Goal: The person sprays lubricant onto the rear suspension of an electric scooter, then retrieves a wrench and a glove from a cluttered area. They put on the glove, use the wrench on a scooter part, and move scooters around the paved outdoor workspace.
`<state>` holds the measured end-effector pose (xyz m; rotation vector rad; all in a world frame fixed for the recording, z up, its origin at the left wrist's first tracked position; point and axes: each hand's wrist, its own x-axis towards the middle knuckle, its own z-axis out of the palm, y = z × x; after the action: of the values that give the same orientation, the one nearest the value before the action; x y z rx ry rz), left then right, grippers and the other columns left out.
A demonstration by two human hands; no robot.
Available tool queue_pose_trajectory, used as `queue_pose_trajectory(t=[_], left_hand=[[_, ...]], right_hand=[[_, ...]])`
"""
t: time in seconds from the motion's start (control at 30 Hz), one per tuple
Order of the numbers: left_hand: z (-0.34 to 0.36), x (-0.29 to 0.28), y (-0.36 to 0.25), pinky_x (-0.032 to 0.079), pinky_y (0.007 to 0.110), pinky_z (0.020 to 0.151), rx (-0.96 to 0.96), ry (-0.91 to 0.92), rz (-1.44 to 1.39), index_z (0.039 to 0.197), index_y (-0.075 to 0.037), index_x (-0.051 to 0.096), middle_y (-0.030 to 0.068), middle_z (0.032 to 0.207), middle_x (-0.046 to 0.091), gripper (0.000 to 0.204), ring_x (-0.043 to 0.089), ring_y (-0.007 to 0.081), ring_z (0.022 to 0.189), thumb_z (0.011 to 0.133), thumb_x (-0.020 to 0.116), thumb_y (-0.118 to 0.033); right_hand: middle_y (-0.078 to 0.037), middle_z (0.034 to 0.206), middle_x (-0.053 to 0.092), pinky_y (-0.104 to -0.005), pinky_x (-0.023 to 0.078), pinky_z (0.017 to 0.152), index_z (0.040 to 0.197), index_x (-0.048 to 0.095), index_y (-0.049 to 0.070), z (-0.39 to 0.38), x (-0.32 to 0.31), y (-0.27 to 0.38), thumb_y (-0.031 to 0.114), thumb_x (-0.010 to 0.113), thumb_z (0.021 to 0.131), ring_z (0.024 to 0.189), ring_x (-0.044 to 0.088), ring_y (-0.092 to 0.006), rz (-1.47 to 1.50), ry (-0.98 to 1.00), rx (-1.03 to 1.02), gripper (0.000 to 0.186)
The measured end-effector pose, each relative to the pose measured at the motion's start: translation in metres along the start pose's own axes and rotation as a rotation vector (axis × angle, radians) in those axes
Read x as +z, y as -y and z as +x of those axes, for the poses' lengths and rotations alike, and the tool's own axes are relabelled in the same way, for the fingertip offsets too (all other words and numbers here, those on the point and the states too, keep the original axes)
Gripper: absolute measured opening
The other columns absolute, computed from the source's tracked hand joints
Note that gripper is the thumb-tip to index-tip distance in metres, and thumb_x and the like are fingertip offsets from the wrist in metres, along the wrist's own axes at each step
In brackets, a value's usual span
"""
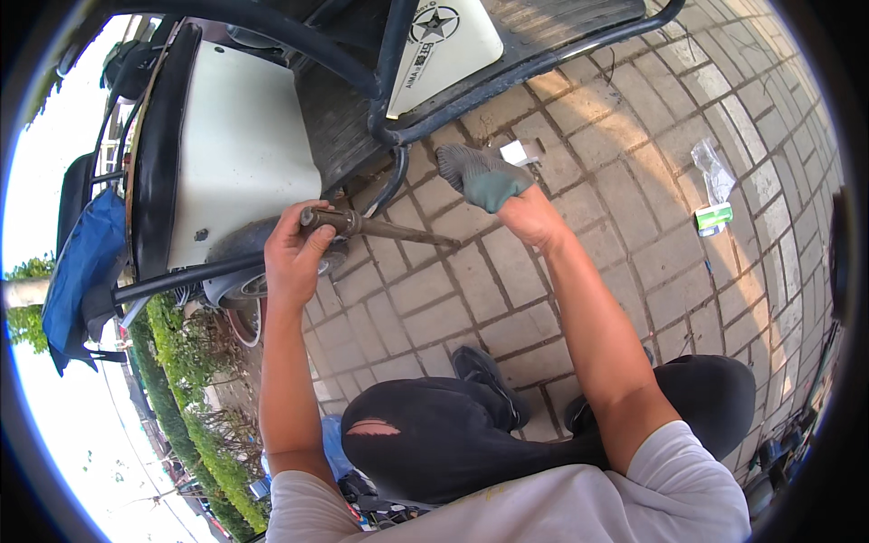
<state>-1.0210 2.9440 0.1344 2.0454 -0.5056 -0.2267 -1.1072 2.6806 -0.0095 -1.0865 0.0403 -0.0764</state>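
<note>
My bare left hand (294, 258) is closed round the thick end of a worn, dull metal tool (339, 222). This end is a stout cylinder with a collar. From it a thinner brown shaft slants off to the right, over the paving. A knitted glove (489, 176), grey and green, covers my right hand, which is held out beside the vehicle's lower frame bar. Its fingers look curled in, and whatever they may hold is hidden. Just ahead of my left hand stands the white front panel (244, 127) of a scooter-like vehicle, with its wheel (244, 281) close below.
Dark frame tubes (389, 72) border a ribbed footboard (570, 45). On the brick paving (434, 321) lie a small white box (519, 153) and, farther right, clear plastic wrapping (715, 172) with a green-and-white packet (713, 219). Blue cloth (86, 262) hangs at left, above green shrubs (181, 362).
</note>
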Motion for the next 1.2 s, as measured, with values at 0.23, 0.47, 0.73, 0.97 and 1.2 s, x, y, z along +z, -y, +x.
queue_pose_trajectory(t=[0.23, 0.47, 0.73, 0.97, 1.2], left_hand=[[0.018, 0.07, -0.018, 0.044, 0.025, 0.085, 0.099, 0.087, -0.247, 0.108, 0.001, 0.059, 0.0042, 0.103, 0.058, 0.028, 0.055, 0.0108, 0.093, 0.082, 0.068, -0.004], [0.051, 0.114, -0.019, 0.045, 0.021, 0.069, 0.108, 0.133, -0.165, 0.105, 0.0, 0.061, -0.0001, 0.089, 0.058, 0.029, 0.052, 0.0063, 0.074, 0.079, 0.071, -0.009], [0.058, 0.119, -0.029, 0.044, 0.023, 0.073, 0.206, 0.289, -0.155, 0.104, -0.002, 0.062, 0.0, 0.089, 0.057, 0.029, 0.052, 0.0085, 0.078, 0.078, 0.072, -0.01], [0.057, 0.124, -0.039, 0.045, 0.025, 0.078, 0.209, 0.35, -0.209, 0.101, -0.003, 0.063, 0.001, 0.091, 0.06, 0.027, 0.055, 0.0103, 0.083, 0.076, 0.072, -0.007], [0.057, 0.126, -0.047, 0.046, 0.026, 0.083, 0.335, 0.423, -0.041, 0.108, 0.002, 0.058, 0.0083, 0.102, 0.061, 0.03, 0.056, 0.0127, 0.091, 0.081, 0.068, -0.003]], right_hand=[[-0.015, 0.104, 0.058, -0.0343, 0.044, 0.085, 0.112, 0.054, -0.001, -0.007, 0.019, 0.047, -0.003, 0.049, 0.074, 0.094, 0.054, -0.0278, -0.54, 0.038, -0.581, 0.038], [-0.018, 0.094, 0.058, -0.0389, 0.045, 0.079, 0.109, 0.054, 0.0, -0.011, -0.012, 0.011, -0.007, 0.047, 0.069, 0.089, 0.055, -0.0335, -0.56, 0.085, -0.453, 0.04], [-0.015, 0.093, 0.058, -0.0379, 0.045, 0.078, 0.111, 0.054, 0.006, 0.01, -0.019, 0.02, -0.008, 0.049, 0.068, 0.088, 0.056, -0.0322, -0.704, 0.209, -0.434, 0.046], [-0.015, 0.092, 0.057, -0.042, 0.045, 0.074, 0.094, 0.057, 0.005, -0.009, -0.014, 0.012, 0.0, 0.055, 0.073, 0.086, 0.055, -0.036, -0.819, -0.012, -0.508, 0.022], [-0.015, 0.088, 0.055, -0.044, 0.043, 0.071, 0.087, 0.055, 0.004, -0.03, -0.051, -0.045, 0.005, 0.057, 0.076, 0.083, 0.052, -0.0376, -0.894, -0.103, -0.406, 0.011]])
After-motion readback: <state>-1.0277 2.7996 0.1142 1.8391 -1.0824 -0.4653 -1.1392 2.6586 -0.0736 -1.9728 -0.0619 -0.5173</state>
